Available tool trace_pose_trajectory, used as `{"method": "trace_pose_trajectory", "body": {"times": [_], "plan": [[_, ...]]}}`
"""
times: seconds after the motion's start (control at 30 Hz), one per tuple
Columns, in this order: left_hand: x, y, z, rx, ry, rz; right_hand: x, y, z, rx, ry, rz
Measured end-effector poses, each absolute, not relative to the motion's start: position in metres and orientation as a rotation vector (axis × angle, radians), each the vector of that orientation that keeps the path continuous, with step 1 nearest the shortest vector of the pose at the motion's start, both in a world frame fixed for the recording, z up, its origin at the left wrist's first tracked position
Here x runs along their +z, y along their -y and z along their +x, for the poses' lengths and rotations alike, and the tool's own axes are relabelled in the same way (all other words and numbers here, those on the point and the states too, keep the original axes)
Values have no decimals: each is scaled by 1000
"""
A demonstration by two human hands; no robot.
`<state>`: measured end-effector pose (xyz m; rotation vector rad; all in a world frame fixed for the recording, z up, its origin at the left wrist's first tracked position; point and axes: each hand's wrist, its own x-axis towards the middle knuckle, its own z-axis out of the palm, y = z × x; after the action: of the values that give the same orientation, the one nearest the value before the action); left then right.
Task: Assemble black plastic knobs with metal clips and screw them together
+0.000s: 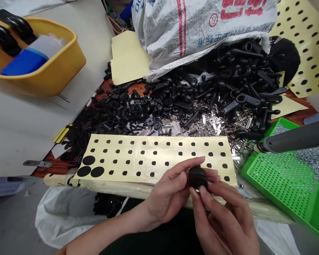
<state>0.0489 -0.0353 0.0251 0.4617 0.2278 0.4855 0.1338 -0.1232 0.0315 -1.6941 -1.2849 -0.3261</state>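
Low over the front edge of the table, my left hand [172,191] is closed round a rounded black plastic part [197,175]. My right hand [225,216] meets it from the right, thumb and index finger pinching a small shiny metal piece [197,190] at the part's lower side. How far that piece sits inside the black part is hidden by the fingers. Just behind the hands lies a pale yellow sheet [134,145] with rows of small black dots and three larger black discs [97,171] at its left corner.
Behind the sheet are heaped black plastic handles [244,101], small black parts [119,109] and metal clips [215,120]. A white woven sack [164,39] stands behind them. At right, a grey tool shaft [297,136] crosses a green basket [279,184] of screws. A yellow bin [61,71] hangs left.
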Motion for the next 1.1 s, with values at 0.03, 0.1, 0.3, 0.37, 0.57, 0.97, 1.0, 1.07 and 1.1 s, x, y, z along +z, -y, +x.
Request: {"method": "trace_pose_trajectory", "body": {"times": [0.03,0.1,0.3,0.37,0.57,0.97,1.0,1.07,1.1], "plan": [[25,35,49,490,-246,467,31,124,134,-324,1275,-1685],[25,35,49,501,-278,477,29,125,135,-326,1260,-1657],[28,34,52,525,-315,417,24,125,135,-313,1150,-1608],[29,32,52,525,-321,411,24,124,134,-326,1131,-1604],[31,32,51,529,-342,412,19,121,132,-335,1096,-1589],[25,31,49,540,-445,572,21,113,126,-236,938,-1616],[25,31,49,542,-451,600,20,113,127,-211,957,-1610],[24,30,48,558,-456,658,18,117,130,-117,1003,-1573],[24,30,47,569,-455,684,18,119,132,-53,1017,-1546]]}}
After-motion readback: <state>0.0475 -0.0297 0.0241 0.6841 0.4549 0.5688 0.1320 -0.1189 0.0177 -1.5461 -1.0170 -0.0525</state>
